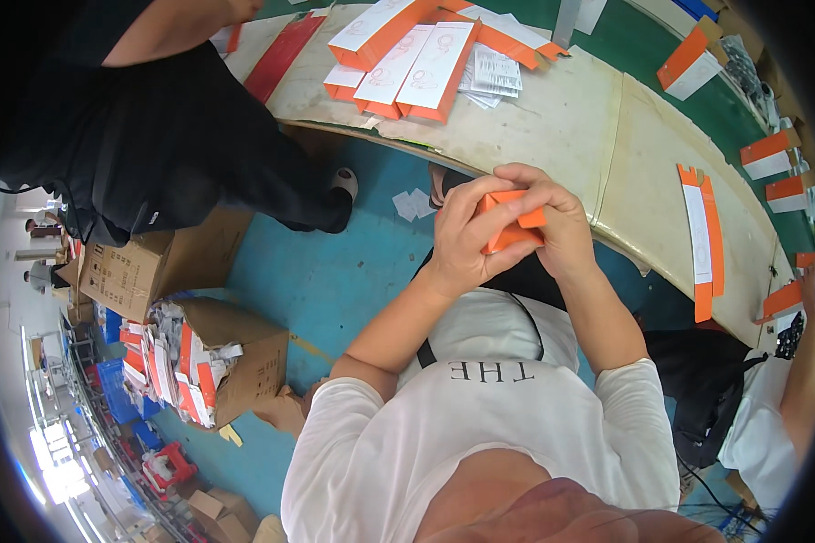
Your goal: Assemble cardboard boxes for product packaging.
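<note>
Between my hands, in front of my lap near the table edge, is a small orange carton [513,238] with its end flaps toward me. My left hand [460,237] is closed round its left side, with fingers over the flaps. My right hand [563,226] wraps the other side, its fingers reaching across the top. The rest of the carton is hidden by my hands. Beyond them on the table lie several orange-and-white cartons [414,68] in a pile, beside printed leaflets [495,74]. A flattened orange-and-white carton [700,237] lies at the right.
The curved table [561,118] crosses ahead of me. To the left stands a person in dark clothes [145,145]; another person's arm [804,362] shows at the right. A cardboard box [254,357] full of flat cartons sits on the floor. A green conveyor belt [638,59] carries cartons.
</note>
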`<state>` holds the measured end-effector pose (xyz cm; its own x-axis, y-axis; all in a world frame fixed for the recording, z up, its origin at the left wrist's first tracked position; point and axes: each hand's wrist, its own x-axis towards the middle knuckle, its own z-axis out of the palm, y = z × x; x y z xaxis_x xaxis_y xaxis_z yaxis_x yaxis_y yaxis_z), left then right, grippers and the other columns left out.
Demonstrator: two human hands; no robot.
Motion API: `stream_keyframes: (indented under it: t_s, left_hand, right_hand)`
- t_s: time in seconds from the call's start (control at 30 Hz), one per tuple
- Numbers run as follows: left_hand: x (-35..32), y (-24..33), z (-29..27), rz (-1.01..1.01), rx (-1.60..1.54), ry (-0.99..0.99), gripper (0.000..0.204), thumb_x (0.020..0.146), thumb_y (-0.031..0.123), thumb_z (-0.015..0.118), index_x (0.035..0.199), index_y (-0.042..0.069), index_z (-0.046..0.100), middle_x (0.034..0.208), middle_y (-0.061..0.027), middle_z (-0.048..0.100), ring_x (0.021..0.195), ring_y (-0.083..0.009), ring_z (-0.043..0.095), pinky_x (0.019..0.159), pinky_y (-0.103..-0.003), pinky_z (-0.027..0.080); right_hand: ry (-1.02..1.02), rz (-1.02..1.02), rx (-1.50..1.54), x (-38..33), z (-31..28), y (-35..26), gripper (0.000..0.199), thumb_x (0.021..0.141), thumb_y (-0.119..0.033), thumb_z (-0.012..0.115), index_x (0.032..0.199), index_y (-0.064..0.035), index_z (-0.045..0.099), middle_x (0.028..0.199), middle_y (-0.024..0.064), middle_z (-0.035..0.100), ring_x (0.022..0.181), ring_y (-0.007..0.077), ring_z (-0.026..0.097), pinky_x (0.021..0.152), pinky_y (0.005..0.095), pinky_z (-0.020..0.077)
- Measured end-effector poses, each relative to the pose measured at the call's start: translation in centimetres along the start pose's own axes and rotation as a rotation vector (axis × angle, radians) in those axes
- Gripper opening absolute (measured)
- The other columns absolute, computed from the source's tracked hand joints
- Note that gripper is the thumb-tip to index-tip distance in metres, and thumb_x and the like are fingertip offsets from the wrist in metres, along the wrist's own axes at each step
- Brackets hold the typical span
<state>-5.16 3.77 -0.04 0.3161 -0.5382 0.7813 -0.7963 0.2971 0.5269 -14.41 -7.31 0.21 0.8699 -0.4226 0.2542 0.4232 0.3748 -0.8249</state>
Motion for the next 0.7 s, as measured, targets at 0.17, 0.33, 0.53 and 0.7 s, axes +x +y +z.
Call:
stream_keyframes:
  t_s: [0.17, 0.33, 0.53, 0.7]
  left_hand:
    - [-0.5, -0.7, 0.3, -0.043, -0.207, 0.117, 0.048, 0.063, 0.030, 0.079, 0.100, 0.010, 0.056, 0.109, -0.0141, 0.052, 0.094, -0.0273, 0.054, 0.078, -0.035, 0.046]
    - [-0.4, -1.3, 0.2, -0.007, -0.087, 0.047, 0.043, 0.066, 0.032, 0.078, 0.091, 0.006, 0.054, 0.109, -0.0166, 0.050, 0.095, -0.0278, 0.053, 0.077, -0.035, 0.047]
    - [-0.5, -2.3, -0.2, -0.032, -0.029, 0.005, 0.035, 0.063, 0.030, 0.079, 0.078, 0.004, 0.060, 0.112, -0.0184, 0.049, 0.093, -0.0322, 0.055, 0.075, -0.036, 0.049]
    - [-0.4, -2.3, -1.5, -0.116, -0.020, 0.008, 0.034, 0.065, 0.028, 0.077, 0.085, 0.004, 0.061, 0.108, -0.0157, 0.052, 0.094, -0.0277, 0.054, 0.079, -0.035, 0.046]
  right_hand:
    - [-0.221, 0.176, -0.050, 0.3, -0.8, -2.0, 0.023, 0.079, 0.001, 0.050, 0.101, -0.0032, 0.058, 0.131, 0.0143, 0.041, 0.117, 0.0240, 0.044, 0.097, 0.0323, 0.0366]
    - [-0.089, 0.164, -0.208, 1.0, 0.2, -2.1, 0.041, 0.080, 0.005, 0.049, 0.120, -0.0033, 0.047, 0.131, 0.0138, 0.041, 0.117, 0.0209, 0.044, 0.097, 0.0318, 0.0370]
    - [-0.106, 0.307, -0.323, 2.1, 0.4, -2.6, 0.046, 0.082, 0.006, 0.048, 0.127, -0.0020, 0.044, 0.125, 0.0103, 0.048, 0.113, 0.0167, 0.048, 0.092, 0.0282, 0.0412]
    - [-0.260, 0.381, -0.275, 4.2, -0.9, -2.2, 0.044, 0.084, -0.002, 0.052, 0.127, -0.0036, 0.046, 0.122, 0.0075, 0.052, 0.105, 0.0138, 0.051, 0.089, 0.0277, 0.0421]
